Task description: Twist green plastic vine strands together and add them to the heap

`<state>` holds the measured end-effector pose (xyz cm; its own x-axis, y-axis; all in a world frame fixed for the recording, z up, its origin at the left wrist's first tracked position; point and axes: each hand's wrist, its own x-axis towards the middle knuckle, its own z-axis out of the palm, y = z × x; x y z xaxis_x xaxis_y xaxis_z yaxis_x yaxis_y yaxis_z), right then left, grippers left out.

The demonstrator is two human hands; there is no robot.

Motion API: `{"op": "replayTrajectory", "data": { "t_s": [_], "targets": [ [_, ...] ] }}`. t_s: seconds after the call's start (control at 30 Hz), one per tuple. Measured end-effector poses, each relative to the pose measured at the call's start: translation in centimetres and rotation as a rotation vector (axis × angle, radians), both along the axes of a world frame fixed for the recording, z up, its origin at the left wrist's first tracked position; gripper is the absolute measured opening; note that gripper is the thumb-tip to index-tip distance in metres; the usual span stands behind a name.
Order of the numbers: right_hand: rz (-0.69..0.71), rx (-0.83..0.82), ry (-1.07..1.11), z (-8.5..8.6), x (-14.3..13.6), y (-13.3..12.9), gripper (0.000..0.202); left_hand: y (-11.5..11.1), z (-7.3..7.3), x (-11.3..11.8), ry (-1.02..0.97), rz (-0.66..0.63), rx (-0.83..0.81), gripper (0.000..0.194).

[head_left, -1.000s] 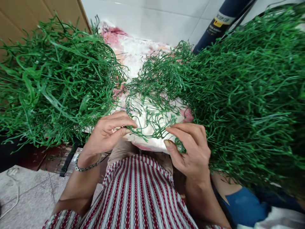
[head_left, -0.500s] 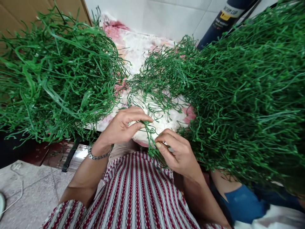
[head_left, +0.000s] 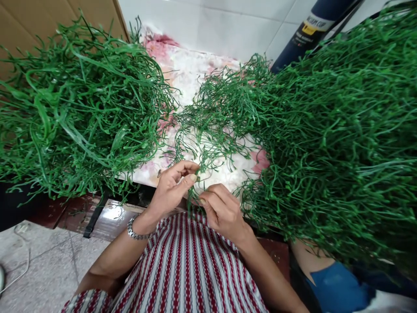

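The best lane I could see ran over the bare back of the cloth (head_left: 184,65) to the wall (head_left: 208,26), between the left heap (head_left: 94,104) and the right heap (head_left: 335,139). A tangle (head_left: 221,111) off the right heap half choked its middle. The box (head_left: 19,26) and the leaning tube (head_left: 302,37) backed the heaps. Up front, the left hand (head_left: 172,187) and right hand (head_left: 224,213) left just a slit, with stems (head_left: 190,198) in it.

Left stem pile (head_left: 81,100): green | right stem pile (head_left: 339,134): green | table (head_left: 187,65): white, pink-red blotches | garment (head_left: 192,269): red-white stripes | cylinder (head_left: 298,43): dark blue | far wall (head_left: 208,21): white
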<state>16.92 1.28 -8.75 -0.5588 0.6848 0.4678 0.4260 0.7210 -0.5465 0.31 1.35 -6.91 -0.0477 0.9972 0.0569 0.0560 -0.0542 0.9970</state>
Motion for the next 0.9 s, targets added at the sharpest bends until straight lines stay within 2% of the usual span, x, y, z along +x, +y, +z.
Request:
{"op": "replayTrajectory", "data": {
  "t_s": [0.1,0.23,0.4,0.5,0.63,0.77,0.9],
  "targets": [
    [0.067,-0.013,-0.067,0.0,-0.1,0.0,0.015,-0.1,0.1,0.0,0.004,0.021,-0.007,0.017],
    [0.105,-0.01,-0.161,1.8,0.9,-0.3,0.023,-0.2,0.3,0.2,0.15,0.051,0.082,0.006],
    [0.01,0.063,0.117,4.9,2.7,0.1,0.029,-0.4,0.4,0.5,0.266,-0.031,0.189,0.004],
    [-0.025,0.158,0.081,6.1,2.9,1.3,0.033,-0.5,0.5,0.7,0.312,-0.119,0.198,0.007],
    [0.072,0.08,-0.126,5.8,2.4,2.9,0.026,-0.7,0.5,0.5,0.256,-0.242,0.205,0.007],
    [0.124,-0.006,-0.075,4.7,2.4,3.2,0.014,-0.7,0.2,0.1,0.09,-0.324,0.174,0.007],
    [0.145,-0.101,-0.007,4.2,2.7,2.9,0.016,-0.6,0.1,-0.1,0.012,-0.318,0.109,0.016]
  ]
}}
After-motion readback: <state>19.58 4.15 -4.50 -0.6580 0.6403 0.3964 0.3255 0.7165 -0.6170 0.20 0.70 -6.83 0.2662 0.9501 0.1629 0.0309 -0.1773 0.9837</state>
